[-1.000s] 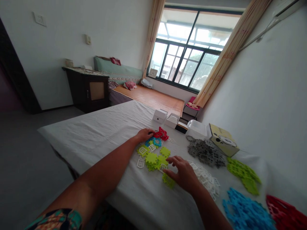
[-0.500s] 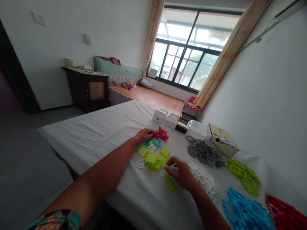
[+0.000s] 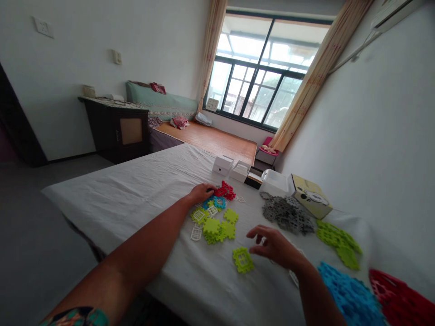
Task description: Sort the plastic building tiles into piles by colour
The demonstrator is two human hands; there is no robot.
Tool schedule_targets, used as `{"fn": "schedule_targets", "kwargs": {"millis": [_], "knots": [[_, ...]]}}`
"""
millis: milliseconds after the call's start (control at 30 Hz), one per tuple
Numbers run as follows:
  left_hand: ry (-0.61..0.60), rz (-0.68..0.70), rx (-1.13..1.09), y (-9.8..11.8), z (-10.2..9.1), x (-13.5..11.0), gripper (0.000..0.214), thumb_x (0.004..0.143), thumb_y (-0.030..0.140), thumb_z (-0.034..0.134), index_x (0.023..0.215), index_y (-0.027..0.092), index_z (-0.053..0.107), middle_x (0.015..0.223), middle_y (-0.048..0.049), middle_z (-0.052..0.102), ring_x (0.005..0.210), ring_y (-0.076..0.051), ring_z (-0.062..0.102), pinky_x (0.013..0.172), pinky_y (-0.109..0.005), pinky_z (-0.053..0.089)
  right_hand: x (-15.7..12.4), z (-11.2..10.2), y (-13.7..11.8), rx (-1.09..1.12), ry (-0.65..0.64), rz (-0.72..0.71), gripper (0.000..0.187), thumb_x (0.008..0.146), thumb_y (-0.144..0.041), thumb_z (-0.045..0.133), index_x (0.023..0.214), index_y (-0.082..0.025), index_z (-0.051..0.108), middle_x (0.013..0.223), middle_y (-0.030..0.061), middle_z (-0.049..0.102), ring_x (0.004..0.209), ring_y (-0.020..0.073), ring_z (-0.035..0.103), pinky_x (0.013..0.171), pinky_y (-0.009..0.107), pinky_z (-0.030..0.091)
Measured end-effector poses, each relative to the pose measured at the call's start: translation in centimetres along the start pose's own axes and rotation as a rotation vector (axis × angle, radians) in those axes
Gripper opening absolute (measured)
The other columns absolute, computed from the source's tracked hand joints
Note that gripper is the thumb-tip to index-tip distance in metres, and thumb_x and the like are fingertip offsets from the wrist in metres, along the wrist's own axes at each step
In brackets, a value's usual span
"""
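My right hand (image 3: 273, 244) hangs open over the table, fingers apart and holding nothing. Beside its fingertips lies a green notched square (image 3: 242, 260) with a window-like lattice in it. Behind and beneath this hand, a heap of white window-shaped pieces (image 3: 294, 277) is mostly hidden. My left hand (image 3: 201, 193) rests on the cloth, fingers loosely stretched against a small pile of red notched pieces (image 3: 224, 190). Just below are blue notched pieces (image 3: 219, 202). Nearer me are several plain green notched squares (image 3: 212, 226) and a loose white window piece (image 3: 196, 233).
Grey pieces (image 3: 287, 215), green pieces (image 3: 340, 242), a blue heap (image 3: 351, 292) and a red heap (image 3: 397, 296) lie at the right. White boxes (image 3: 223, 165), a clear plastic tub (image 3: 274, 181) and a yellow box (image 3: 311, 195) line the back of the cloth-covered table (image 3: 136, 190).
My right hand has moved right, away from the green squares, and its fingers have spread. The green lattice square is now uncovered. My left hand stays by the red pieces.
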State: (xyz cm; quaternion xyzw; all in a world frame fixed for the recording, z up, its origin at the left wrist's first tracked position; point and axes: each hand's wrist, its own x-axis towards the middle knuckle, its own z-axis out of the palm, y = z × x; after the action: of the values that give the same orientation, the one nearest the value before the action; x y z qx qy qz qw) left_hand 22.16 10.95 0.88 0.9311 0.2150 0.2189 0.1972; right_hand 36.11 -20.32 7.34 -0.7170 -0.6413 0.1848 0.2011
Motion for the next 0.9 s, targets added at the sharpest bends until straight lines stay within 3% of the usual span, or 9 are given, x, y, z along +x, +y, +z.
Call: {"fn": "schedule_targets", "kwargs": {"millis": [67,133,333,467,500,600,733,833,900], "knots": [[-0.002,0.006,-0.003,0.0,-0.1,0.0,0.032,0.077,0.030,0.044,0.102,0.025,0.064,0.103,0.0020,0.066,0.094,-0.015,0.059,0.081,-0.021,0.042,-0.1,0.5,-1.6,0.042,-0.152,-0.080,0.042,0.062,-0.038,0.069,0.102,-0.028,0.060,0.104,0.0017,0.058,0.082,0.0150,0.056,0.070,0.025,0.047],[-0.005,0.010,-0.008,0.0,-0.2,0.0,0.033,0.077,0.030,0.043,0.102,0.025,0.064,0.102,0.0020,0.066,0.094,-0.016,0.059,0.081,-0.021,0.042,-0.1,0.8,-2.5,0.022,-0.193,-0.094,0.050,0.055,-0.037,0.074,0.101,-0.026,0.060,0.103,0.0011,0.056,0.083,0.0156,0.056,0.071,0.026,0.047],[-0.009,0.010,-0.025,-0.1,-0.1,0.4,0.034,0.077,0.032,0.042,0.103,0.026,0.064,0.104,0.0025,0.066,0.096,-0.016,0.057,0.084,-0.022,0.041,-0.7,0.9,-3.4,0.002,-0.046,-0.019,0.038,0.056,-0.035,0.073,0.091,-0.029,0.059,0.083,0.0009,0.062,0.070,0.0176,0.058,0.061,0.028,0.046],[-0.019,0.018,-0.035,-0.3,-0.1,0.5,0.036,0.077,0.034,0.041,0.103,0.025,0.063,0.104,0.0024,0.065,0.096,-0.016,0.057,0.084,-0.023,0.041,-1.4,0.0,-3.9,0.048,0.010,0.011,0.008,0.071,-0.037,0.059,0.075,-0.029,0.060,0.066,0.0014,0.062,0.062,0.0179,0.058,0.055,0.029,0.044],[-0.022,0.022,-0.036,-0.3,-0.1,0.5,0.036,0.077,0.035,0.041,0.104,0.025,0.063,0.105,0.0022,0.065,0.096,-0.016,0.057,0.085,-0.023,0.041,-1.7,-0.7,-3.3,0.079,0.033,0.032,0.012,0.076,-0.039,0.053,0.073,-0.028,0.059,0.065,0.0016,0.062,0.060,0.0170,0.058,0.054,0.029,0.044],[-0.024,0.019,-0.041,-0.3,-0.2,0.5,0.037,0.077,0.035,0.040,0.104,0.025,0.063,0.105,0.0022,0.065,0.097,-0.016,0.057,0.085,-0.022,0.041,-3.7,-4.0,1.8,0.152,0.217,0.166,0.024,0.081,-0.042,0.042,0.084,-0.024,0.057,0.070,0.0021,0.064,0.059,0.0152,0.059,0.055,0.028,0.047],[-0.015,0.011,-0.045,-0.3,-0.2,0.6,0.037,0.076,0.036,0.041,0.103,0.026,0.064,0.104,0.0031,0.066,0.096,-0.016,0.058,0.084,-0.023,0.042,-8.1,-9.0,13.9,-0.065,0.640,0.565,0.038,0.076,-0.044,0.044,0.102,-0.017,0.052,0.085,0.0067,0.066,0.070,0.0176,0.063,0.063,0.029,0.049],[-0.012,0.014,-0.038,-0.3,-0.2,0.7,0.036,0.076,0.036,0.041,0.102,0.026,0.065,0.103,0.0034,0.066,0.095,-0.017,0.059,0.083,-0.022,0.043,-11.1,-10.9,21.2,-0.308,0.718,0.792,0.037,0.073,-0.042,0.045,0.098,-0.016,0.056,0.089,0.0099,0.066,0.080,0.0216,0.063,0.071,0.032,0.048],[-0.008,0.016,-0.033,-0.2,-0.3,0.6,0.036,0.076,0.035,0.041,0.102,0.026,0.065,0.103,0.0031,0.067,0.095,-0.017,0.059,0.083,-0.022,0.043,-11.7,-11.4,23.4,-0.350,0.716,0.830,0.038,0.071,-0.040,0.046,0.099,-0.015,0.056,0.095,0.0126,0.065,0.088,0.0252,0.061,0.076,0.037,0.046]]}}
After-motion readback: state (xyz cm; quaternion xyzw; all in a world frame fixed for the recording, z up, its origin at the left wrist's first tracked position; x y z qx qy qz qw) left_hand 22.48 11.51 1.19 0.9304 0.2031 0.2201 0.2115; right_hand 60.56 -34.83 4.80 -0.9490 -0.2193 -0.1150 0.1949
